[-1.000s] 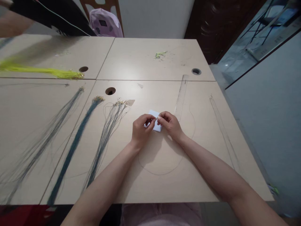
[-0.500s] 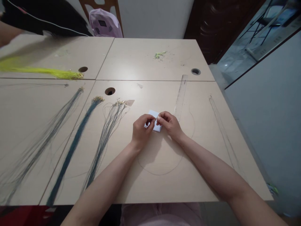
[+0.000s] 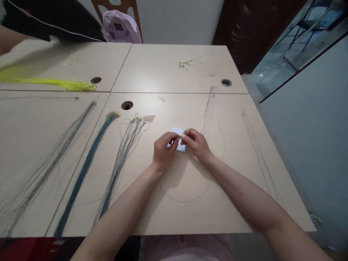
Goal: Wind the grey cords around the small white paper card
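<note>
My left hand (image 3: 165, 146) and my right hand (image 3: 197, 144) meet fingertip to fingertip over a small white pad (image 3: 181, 148) on the table. Both are closed in a pinch. What lies between the fingertips is too small to make out. A thin cord (image 3: 187, 201) curves over the table below and to the right of my hands. Left of them lie a bundle of grey cords (image 3: 122, 156) with gold-coloured ends and a dark teal bundle (image 3: 88, 165). A clear ruler (image 3: 208, 112) rests beyond my right hand.
Another grey bundle (image 3: 62, 145) and a yellow-green bundle (image 3: 54, 82) lie at the left. Two thin cords (image 3: 257, 146) are at the right. Green scraps (image 3: 185, 64) sit at the back. A person in black (image 3: 59, 21) is at the far left, near a pink backpack (image 3: 122, 27).
My left fingers have shifted very slightly at the pinch. My right hand and the things on the table look the same.
</note>
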The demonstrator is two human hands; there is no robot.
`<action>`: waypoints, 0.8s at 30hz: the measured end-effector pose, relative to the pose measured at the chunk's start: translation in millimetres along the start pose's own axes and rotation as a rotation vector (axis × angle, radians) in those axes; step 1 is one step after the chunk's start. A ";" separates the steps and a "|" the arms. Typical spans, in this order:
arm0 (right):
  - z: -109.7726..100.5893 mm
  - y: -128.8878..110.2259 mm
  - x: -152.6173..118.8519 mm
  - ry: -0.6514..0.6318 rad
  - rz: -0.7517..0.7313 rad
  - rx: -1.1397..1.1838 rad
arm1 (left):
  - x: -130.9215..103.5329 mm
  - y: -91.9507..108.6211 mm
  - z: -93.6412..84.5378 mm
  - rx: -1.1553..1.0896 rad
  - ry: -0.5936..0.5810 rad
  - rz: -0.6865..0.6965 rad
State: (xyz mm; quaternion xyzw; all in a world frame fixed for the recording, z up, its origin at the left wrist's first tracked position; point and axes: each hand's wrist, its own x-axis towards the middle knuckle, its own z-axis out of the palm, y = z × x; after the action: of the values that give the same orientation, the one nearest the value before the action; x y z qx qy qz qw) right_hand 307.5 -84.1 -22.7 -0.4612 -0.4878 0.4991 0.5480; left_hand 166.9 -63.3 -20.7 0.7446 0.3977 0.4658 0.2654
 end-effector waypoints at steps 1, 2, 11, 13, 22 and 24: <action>0.1 0.1 0.1 0.002 0.000 0.002 | -0.1 0.1 0.3 -0.003 0.006 -0.001; 0.2 0.2 0.2 0.005 -0.002 0.004 | -0.1 0.3 0.5 -0.004 0.012 -0.003; 0.0 -1.4 -0.2 0.025 0.009 -0.003 | 0.1 0.8 1.5 0.017 0.057 0.010; 0.1 -1.3 -0.3 0.026 0.011 -0.004 | 0.1 1.2 1.5 0.017 0.052 0.009; 0.4 -2.2 -0.4 0.021 0.020 0.000 | 1.0 1.8 1.6 0.024 0.047 0.033; 0.6 -2.6 -0.5 0.023 0.023 -0.001 | 0.9 1.7 1.7 0.024 0.054 0.043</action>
State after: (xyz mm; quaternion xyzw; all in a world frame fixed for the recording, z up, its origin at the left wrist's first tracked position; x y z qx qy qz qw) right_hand 307.1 -84.8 -20.1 -0.4725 -0.4765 0.4998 0.5476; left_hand 169.2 -63.5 -19.7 0.7433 0.3940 0.4866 0.2356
